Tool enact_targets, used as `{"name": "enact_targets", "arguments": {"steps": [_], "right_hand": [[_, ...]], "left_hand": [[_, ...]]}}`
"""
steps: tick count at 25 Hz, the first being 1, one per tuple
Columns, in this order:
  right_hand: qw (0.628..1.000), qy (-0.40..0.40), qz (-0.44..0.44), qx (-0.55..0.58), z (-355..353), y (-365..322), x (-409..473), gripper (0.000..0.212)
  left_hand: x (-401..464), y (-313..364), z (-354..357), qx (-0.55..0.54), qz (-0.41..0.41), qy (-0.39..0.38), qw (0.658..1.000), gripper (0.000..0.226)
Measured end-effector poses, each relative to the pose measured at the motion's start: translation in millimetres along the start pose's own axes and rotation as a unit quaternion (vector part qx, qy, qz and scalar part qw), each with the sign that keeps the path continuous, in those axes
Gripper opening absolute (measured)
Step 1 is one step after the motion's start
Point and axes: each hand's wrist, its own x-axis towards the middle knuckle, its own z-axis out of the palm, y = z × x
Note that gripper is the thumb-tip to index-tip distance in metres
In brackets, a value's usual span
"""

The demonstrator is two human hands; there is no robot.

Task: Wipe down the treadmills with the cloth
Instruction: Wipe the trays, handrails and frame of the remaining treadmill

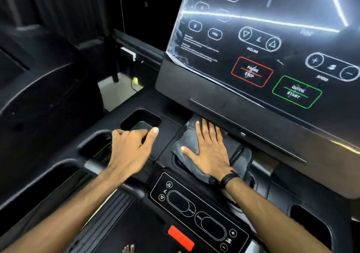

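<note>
**Right hand flat on the cloth below the treadmill screen**

The right hand (pixel 210 151) lies spread, fingers straight, palm down on the grey cloth (pixel 236 151), pressing it onto the console deck of the treadmill (pixel 169 136) just under the lower edge of the touchscreen panel (pixel 272 44). The cloth is bunched in the shallow recess at the middle of the deck, its far end tucked beneath the panel's edge. A black wristband (pixel 229 177) circles the right wrist.

The left hand (pixel 130 147) rests on the deck toward its left side, fingers loosely bent, fingertips at the rim of a cup-holder pocket (pixel 140 119); it holds nothing. Near the deck's front edge sits a small control pad (pixel 196 212) with a red stop tab (pixel 180 237) just beside it.
</note>
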Motion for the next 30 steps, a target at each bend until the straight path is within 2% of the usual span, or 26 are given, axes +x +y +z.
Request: {"name": "enact_targets", "arguments": {"steps": [3, 7, 9, 11, 14, 17, 20, 24, 27, 30], "right_hand": [[1.0, -0.003, -0.011, -0.002, -1.4, -11.4, 9.2, 0.097], [0.985, -0.08, -0.134, 0.074, -8.1, -9.2, -26.4, 0.083], [0.978, -0.107, -0.147, 0.106, -15.7, 8.3, -61.6, 0.079], [0.977, -0.119, -0.123, 0.127, -25.0, 40.0, -97.6, 0.076], [0.982, -0.116, -0.104, 0.11, -35.7, 83.9, -143.7, 0.072], [0.979, -0.121, -0.126, 0.101, -39.7, 103.0, -159.9, 0.074], [0.972, -0.132, -0.18, 0.067, -35.8, 86.8, -127.2, 0.072], [0.968, -0.126, -0.211, 0.057, -10.9, 18.8, -43.8, 0.075], [0.977, -0.1, -0.178, 0.06, -0.1, -34.5, 7.8, 0.082], [0.98, -0.1, -0.147, 0.088, -1.5, -46.6, 13.5, 0.085]], "left_hand": [[-2.1, -0.7, 6.1, 0.002, -0.021, 0.0, 1.0, 0.074], [9.7, 6.6, 21.8, 0.0, 0.032, 0.007, 0.999, 0.045], [20.4, 0.8, 39.9, 0.004, 0.061, 0.0, 0.998, 0.048], [26.9, -6.2, 61.9, 0.022, 0.1, -0.022, 0.994, 0.052], [29.9, -14.2, 86.5, 0.032, 0.139, -0.056, 0.988, 0.054], [31.4, -15.3, 91.0, 0.0, 0.151, -0.025, 0.988, 0.052], [31.2, -15.1, 88.6, -0.042, 0.147, 0.0, 0.988, 0.051], [30.1, -15.9, 88.2, -0.103, 0.118, 0.028, 0.987, 0.049], [32.1, -18.4, 86.9, -0.171, 0.065, 0.063, 0.981, 0.044], [34.2, -22.0, 86.7, -0.195, 0.05, 0.08, 0.976, 0.042]]}}
